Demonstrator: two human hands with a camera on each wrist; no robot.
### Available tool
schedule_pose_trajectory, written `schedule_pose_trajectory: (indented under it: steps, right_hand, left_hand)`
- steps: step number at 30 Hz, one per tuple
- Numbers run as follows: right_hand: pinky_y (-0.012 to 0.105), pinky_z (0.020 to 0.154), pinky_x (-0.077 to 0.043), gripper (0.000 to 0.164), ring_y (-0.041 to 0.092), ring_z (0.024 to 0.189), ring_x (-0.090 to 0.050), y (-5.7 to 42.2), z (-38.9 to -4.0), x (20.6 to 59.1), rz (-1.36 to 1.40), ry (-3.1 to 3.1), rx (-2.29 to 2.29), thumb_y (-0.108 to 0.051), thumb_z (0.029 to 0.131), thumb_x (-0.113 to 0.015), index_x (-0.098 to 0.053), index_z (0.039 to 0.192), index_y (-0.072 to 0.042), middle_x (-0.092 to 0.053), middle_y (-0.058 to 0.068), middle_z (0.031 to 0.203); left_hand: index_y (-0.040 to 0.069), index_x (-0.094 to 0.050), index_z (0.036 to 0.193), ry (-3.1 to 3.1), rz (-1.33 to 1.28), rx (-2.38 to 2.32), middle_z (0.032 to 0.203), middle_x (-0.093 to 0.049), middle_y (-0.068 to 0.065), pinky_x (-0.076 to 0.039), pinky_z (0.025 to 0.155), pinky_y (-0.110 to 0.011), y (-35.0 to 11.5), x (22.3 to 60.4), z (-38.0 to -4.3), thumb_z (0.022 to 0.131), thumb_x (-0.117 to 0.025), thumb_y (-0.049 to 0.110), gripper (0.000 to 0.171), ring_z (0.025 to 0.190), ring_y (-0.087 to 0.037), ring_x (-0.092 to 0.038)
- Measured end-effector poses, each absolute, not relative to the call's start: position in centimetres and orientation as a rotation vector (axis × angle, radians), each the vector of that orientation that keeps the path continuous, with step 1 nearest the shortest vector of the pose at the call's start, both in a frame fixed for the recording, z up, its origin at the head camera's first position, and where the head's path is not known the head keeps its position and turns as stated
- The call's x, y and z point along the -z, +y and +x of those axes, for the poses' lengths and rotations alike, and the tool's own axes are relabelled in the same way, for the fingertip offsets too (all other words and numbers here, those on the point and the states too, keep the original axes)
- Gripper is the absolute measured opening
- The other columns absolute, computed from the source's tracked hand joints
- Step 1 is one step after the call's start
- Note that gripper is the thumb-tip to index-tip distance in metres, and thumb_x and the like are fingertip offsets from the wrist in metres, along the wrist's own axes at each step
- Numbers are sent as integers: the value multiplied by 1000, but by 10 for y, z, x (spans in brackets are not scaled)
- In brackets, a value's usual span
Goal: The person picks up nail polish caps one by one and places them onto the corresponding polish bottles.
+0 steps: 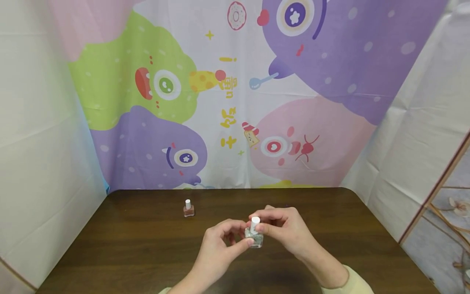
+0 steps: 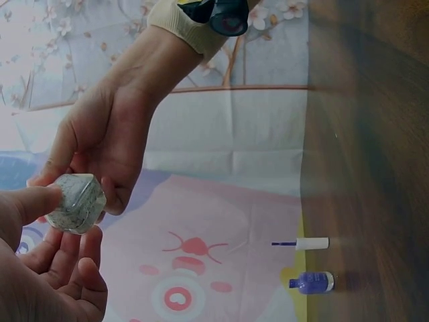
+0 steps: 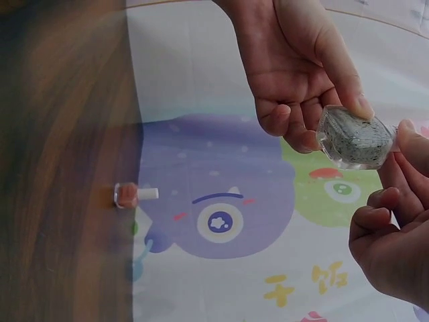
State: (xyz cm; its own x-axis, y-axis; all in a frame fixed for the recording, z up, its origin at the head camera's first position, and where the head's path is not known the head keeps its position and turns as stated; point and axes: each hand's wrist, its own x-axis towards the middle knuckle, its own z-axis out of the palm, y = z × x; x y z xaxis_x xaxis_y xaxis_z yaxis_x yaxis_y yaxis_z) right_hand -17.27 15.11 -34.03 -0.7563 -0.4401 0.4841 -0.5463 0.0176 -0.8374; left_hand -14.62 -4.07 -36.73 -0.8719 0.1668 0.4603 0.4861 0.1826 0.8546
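Above the table, my left hand [image 1: 220, 245] grips a glass nail polish bottle [image 1: 257, 241] of speckled pale grey-green polish between thumb and fingers. The white cap [image 1: 255, 222] sits at the bottle's neck, pinched by the thumb and fingers of my right hand [image 1: 288, 228]. Seen in the left wrist view, the bottle's base [image 2: 79, 201] faces that camera, hiding the cap. In the right wrist view the speckled glass [image 3: 355, 137] lies between both hands. Whether the cap is loose I cannot tell.
A closed pinkish-brown nail polish bottle [image 1: 189, 210] stands on the dark wooden table [image 1: 147, 245], back left. The left wrist view shows an uncapped purple nail polish bottle [image 2: 314, 282] beside its white cap with brush [image 2: 312, 243]. A cartoon-printed curtain [image 1: 235, 163] hangs behind.
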Motion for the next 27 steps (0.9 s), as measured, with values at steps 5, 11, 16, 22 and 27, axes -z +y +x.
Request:
schedule_pose_trajectory:
  steps: [5, 11, 16, 22, 27]
  right_hand:
    - [22, 59, -49, 19, 6, 75, -55, 152, -174, 342, 1085, -2162, -1864, -3, 84, -68, -70, 102, 1, -68, 3, 90]
    - [27, 67, -53, 23, 9, 79, -61, 153, -174, 343, 1083, -2180, -1906, -4, 86, -65, -67, 108, 3, -70, 6, 96]
    - [29, 69, -54, 29, 14, 85, -63, 154, -175, 340, 1028, -2221, -1916, -4, 86, -66, -65, 115, -2, -69, 10, 106]
    - [29, 71, -53, 35, 21, 92, -63, 161, -177, 332, 952, -2268, -1840, -7, 86, -67, -62, 120, -9, -67, 12, 112]
    - [28, 72, -52, 35, 15, 92, -60, 169, -181, 327, 942, -2264, -1768, -5, 87, -66, -61, 121, -10, -66, 12, 113]
  left_hand:
    - [18, -70, 92, -2189, -620, 1755, 82, -68, 5, -48, 58, -23, -40, 367, -146, 74, -80, 19, 20, 68, -7, -57]
    - [18, -70, 92, -2166, -631, 1754, 83, -69, 5, -49, 59, -23, -41, 369, -149, 74, -80, 20, 21, 69, -6, -58]
    - [19, -70, 92, -2167, -633, 1751, 82, -69, 5, -49, 60, -23, -44, 368, -151, 75, -80, 23, 20, 70, -7, -59]
    - [17, -70, 95, -2131, -651, 1777, 84, -70, 2, -50, 61, -24, -47, 366, -153, 75, -79, 20, 22, 71, -7, -61]
    - [17, -71, 95, -2111, -632, 1746, 83, -69, 3, -50, 61, -24, -51, 364, -157, 74, -80, 17, 23, 70, -7, -61]
